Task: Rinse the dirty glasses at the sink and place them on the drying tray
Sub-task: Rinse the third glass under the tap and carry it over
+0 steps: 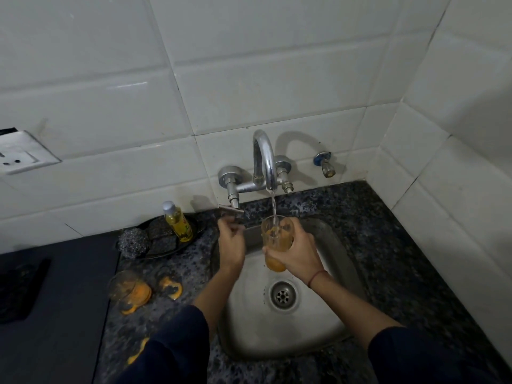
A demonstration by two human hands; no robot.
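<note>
The right hand (295, 252) is gripping a clear glass (274, 230), orange residue coating its base, under the running tap (263, 162) above the sink (249, 314). The left hand (231, 242) is hovering loosely curled, holding nothing.

The faucet (263, 159) is chromed metal, bright and mirror-glossy. The sink (249, 317) is stainless steel with a duller, brushed sheen, and its drain strainer (282, 295) is the same metal. The counter (388, 259) looks like polished speckled stone, dark and smooth. The wall tiles (249, 79) are glossy white ceramic. The glass (277, 239) is clear, filmed with orange residue. The scrubber (133, 241) is coarse wire wool. The bottle (178, 224) is smooth translucent plastic with a silvery cap.
</note>
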